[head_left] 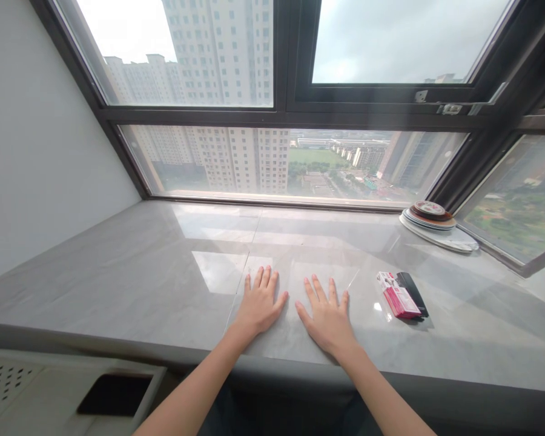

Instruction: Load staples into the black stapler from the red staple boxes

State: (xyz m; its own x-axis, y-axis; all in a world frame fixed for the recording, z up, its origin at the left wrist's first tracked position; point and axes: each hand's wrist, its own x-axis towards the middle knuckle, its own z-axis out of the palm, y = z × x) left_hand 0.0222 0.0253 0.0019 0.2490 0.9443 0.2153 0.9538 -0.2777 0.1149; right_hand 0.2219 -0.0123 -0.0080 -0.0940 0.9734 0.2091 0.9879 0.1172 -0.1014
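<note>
both hands lie flat, palms down and fingers spread, on the grey stone sill (118, 272), holding nothing. the left hand (260, 304) and the right hand (327, 318) sit side by side near the sill's front edge, thumbs close but apart. the nearest thing is a small pink box (400, 300), lying flat just to the right of the right hand and not touching it, with a black case (412, 290) pressed against its far side. further back in the right corner, well apart from the hands, a stack of plates (433, 221) rests by the window frame (281, 115). to the left of the left hand the sill runs bare to the white wall (36, 157), and behind the hands it stretches open to the glass.
</note>
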